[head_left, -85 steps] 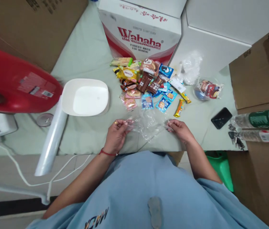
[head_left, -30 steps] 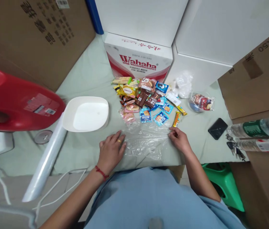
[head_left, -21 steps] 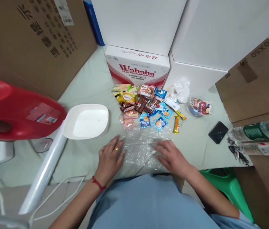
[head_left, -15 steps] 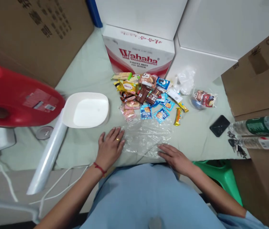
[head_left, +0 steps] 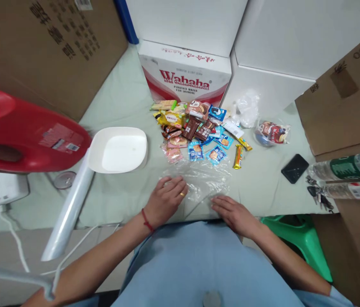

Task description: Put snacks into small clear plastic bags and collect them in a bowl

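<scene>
A thin clear plastic bag (head_left: 203, 183) lies crumpled on the cloth between my hands. My left hand (head_left: 167, 198), with a ring and a red bracelet, has its fingers curled together on the bag's left part, hiding that edge. My right hand (head_left: 233, 213) rests flat at the bag's lower right corner, fingers stretched out. Just beyond the bag is a pile of wrapped snacks (head_left: 192, 128), with blue packets (head_left: 216, 154) nearest me and a yellow-wrapped bar (head_left: 238, 156) to their right. To the left stands a white plastic bowl (head_left: 122, 149) with nothing in it.
A red jug (head_left: 33, 132), a plastic roll (head_left: 67, 209) and a white power strip (head_left: 4, 189) are at left. A Wahaha carton (head_left: 186, 76) stands behind the snacks. At right are a bagged snack pack (head_left: 272, 132), a black phone (head_left: 295, 168), keys (head_left: 318, 198) and bottles (head_left: 346, 168).
My left hand has slid right onto the plastic bag, its fingers now curled, and the bag's left side is bunched inward. My right hand has stayed nearly still.
</scene>
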`<state>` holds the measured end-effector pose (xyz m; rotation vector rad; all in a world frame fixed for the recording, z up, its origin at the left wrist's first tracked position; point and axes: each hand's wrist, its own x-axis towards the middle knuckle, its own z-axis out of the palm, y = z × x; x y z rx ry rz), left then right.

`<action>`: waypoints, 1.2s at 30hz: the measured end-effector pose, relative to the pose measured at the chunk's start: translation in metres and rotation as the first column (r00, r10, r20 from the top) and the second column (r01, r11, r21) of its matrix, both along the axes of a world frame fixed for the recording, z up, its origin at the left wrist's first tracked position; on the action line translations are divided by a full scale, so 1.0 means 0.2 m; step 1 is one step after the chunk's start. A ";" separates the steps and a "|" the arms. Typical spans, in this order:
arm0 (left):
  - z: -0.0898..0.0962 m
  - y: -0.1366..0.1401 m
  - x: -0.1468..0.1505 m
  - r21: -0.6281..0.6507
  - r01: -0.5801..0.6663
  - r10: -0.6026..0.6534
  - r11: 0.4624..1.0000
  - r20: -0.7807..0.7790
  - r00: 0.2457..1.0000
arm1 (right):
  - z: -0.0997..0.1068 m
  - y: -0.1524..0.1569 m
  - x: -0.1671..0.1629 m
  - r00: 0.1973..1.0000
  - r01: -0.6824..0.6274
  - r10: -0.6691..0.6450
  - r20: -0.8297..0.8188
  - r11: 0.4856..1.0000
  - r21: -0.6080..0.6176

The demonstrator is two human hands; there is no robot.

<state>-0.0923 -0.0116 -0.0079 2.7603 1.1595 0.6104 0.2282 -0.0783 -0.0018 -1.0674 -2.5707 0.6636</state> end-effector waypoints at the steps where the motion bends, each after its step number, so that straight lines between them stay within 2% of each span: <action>1: -0.02 0.03 0.02 -0.049 0.017 -0.020 0.999 -0.050 0.999 | -0.02 -0.01 0.00 1.000 -0.003 0.004 0.029 1.000 -0.030; 3: -0.05 0.07 0.03 -0.143 -0.027 0.011 0.989 -0.115 0.993 | -0.04 -0.05 0.04 0.999 0.016 -0.013 0.034 0.995 -0.097; 5: -0.09 0.09 0.01 -0.233 -0.096 0.072 0.968 -0.111 0.991 | -0.05 -0.09 0.10 0.998 0.053 -0.055 -0.012 0.987 -0.151; 10: -0.12 0.06 -0.04 -0.390 -0.146 0.203 0.909 0.108 0.973 | 0.02 -0.12 0.24 0.992 0.099 -0.114 -0.054 0.968 -0.232; 12: -0.12 0.04 -0.04 -0.394 -0.146 0.215 0.908 0.137 0.967 | 0.09 -0.08 0.24 0.987 0.149 -0.157 -0.023 0.968 -0.200; 14: -0.14 0.01 -0.04 -0.381 -0.141 0.202 0.914 0.126 0.971 | 0.16 0.00 0.20 0.973 0.229 -0.229 0.015 0.968 -0.103; 16: -0.15 -0.02 -0.05 -0.371 -0.141 0.198 0.918 0.119 0.973 | 0.21 0.10 0.10 0.965 0.245 -0.244 0.100 0.969 -0.001; 18: -0.17 -0.04 -0.06 -0.377 -0.146 0.209 0.915 0.132 0.969 | 0.22 0.20 -0.05 0.959 0.134 -0.138 0.247 0.990 0.035; 20: -0.18 -0.06 -0.07 -0.398 -0.146 0.223 0.906 0.155 0.962 | 0.19 0.27 -0.22 0.938 -0.040 0.034 0.344 0.999 0.011; 22: -0.19 -0.06 -0.08 -0.424 -0.140 0.233 0.895 0.177 0.956 | 0.13 0.31 -0.38 0.927 -0.158 0.146 0.346 0.987 0.005; 25: -0.19 -0.06 -0.08 -0.443 -0.124 0.240 0.888 0.216 0.947 | 0.03 0.31 -0.54 0.935 -0.236 0.221 0.277 0.972 0.022; 28: -0.18 -0.04 -0.08 -0.458 -0.150 0.276 0.876 0.220 0.936 | -0.04 0.29 -0.61 0.940 -0.260 0.253 0.229 0.966 0.001; 31: -0.15 -0.01 -0.11 -0.481 -0.268 0.378 0.835 0.147 0.914 | -0.07 0.27 -0.60 0.938 -0.269 0.270 0.217 0.963 -0.031; 33: -0.14 0.00 -0.13 -0.485 -0.311 0.408 0.817 0.106 0.907 | -0.05 0.25 -0.59 0.941 -0.274 0.281 0.187 0.960 -0.066; 36: -0.14 0.01 -0.15 -0.463 -0.286 0.361 0.839 0.081 0.929 | 0.03 0.22 -0.57 0.964 -0.250 0.255 0.069 0.965 -0.081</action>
